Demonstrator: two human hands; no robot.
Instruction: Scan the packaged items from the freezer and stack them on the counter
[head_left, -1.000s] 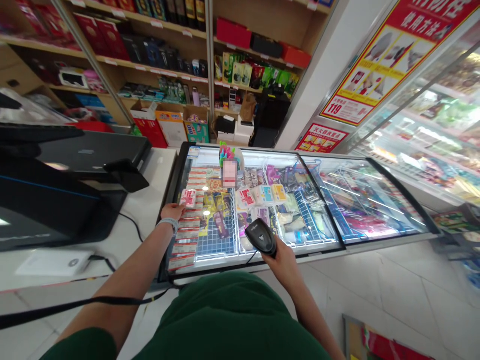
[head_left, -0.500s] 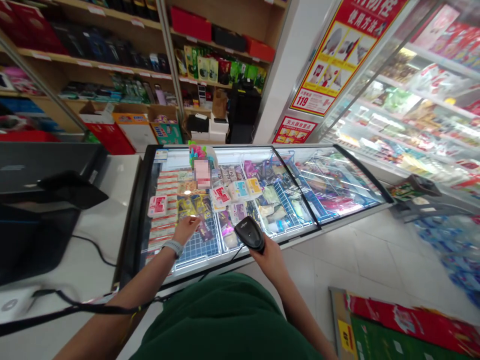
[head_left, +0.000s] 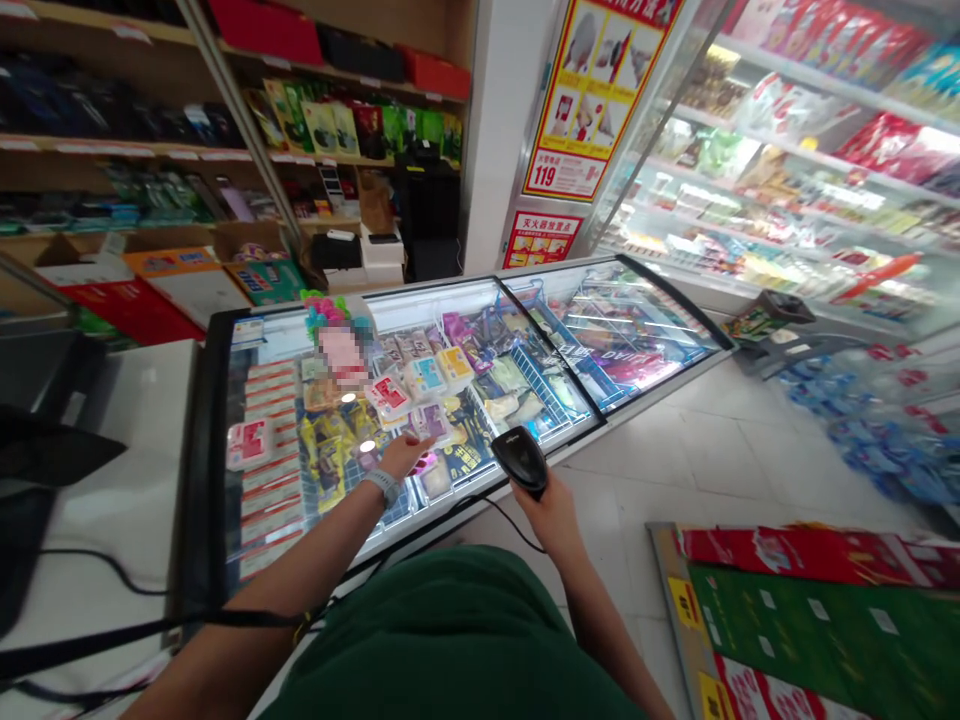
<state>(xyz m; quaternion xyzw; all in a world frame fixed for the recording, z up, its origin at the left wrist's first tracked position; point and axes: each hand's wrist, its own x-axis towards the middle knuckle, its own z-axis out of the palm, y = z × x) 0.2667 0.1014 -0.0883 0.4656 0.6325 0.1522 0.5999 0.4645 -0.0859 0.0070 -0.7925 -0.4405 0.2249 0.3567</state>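
Over the glass-topped freezer [head_left: 201,450]: right hand [head_left: 547,512] wrapped round black scanner [head_left: 520,460], by front edge. Left hand [head_left: 401,458] loose, fingers released, near red-labelled pack [head_left: 389,397]; blue-labelled pack [head_left: 426,376], yellow-labelled pack [head_left: 454,368] alongside.

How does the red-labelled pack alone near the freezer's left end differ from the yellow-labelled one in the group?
Label: the red-labelled pack shows red on white, the yellow-labelled pack yellow on white.
Placement: the red-labelled pack lies apart, while the yellow-labelled pack lies right beside the blue-labelled pack.
Nearness: the left hand looks closer to the yellow-labelled pack than to the red-labelled pack.
Shared: both lie on the freezer top.
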